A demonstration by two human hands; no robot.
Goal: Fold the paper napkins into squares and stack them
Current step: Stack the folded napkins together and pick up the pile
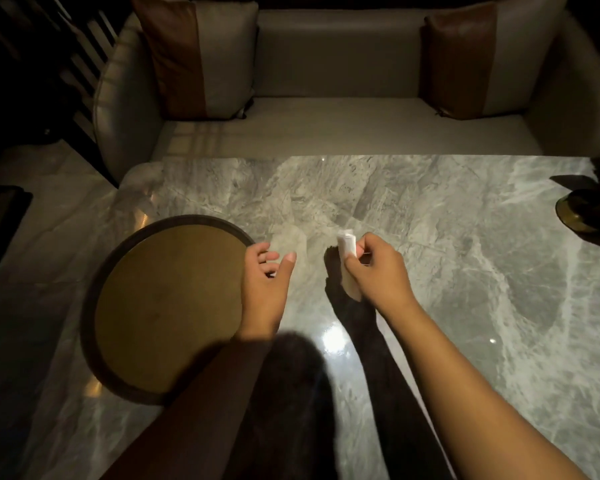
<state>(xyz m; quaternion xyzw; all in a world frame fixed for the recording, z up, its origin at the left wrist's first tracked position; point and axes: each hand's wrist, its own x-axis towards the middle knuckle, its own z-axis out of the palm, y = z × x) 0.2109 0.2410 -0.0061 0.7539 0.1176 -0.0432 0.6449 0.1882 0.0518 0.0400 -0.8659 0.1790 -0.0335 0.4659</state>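
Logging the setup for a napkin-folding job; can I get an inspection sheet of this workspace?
Surface: grey marble table, glossy, with light glare.
Job's things: one white napkin, partly folded; no stack seen.
Clutter: round tray at left; dark object at the right edge.
Grippers: right hand pinches the napkin; left hand relaxed, holding nothing, by the tray's rim.
Cables: nothing seen.
Surroundings: sofa with two cushions behind the table.

No readable text, label, brand or number anywhere in my view. Paper napkin (347, 243) pinched in my right hand (374, 271): no print I can make out. Round tray (170, 306): no marking legible.
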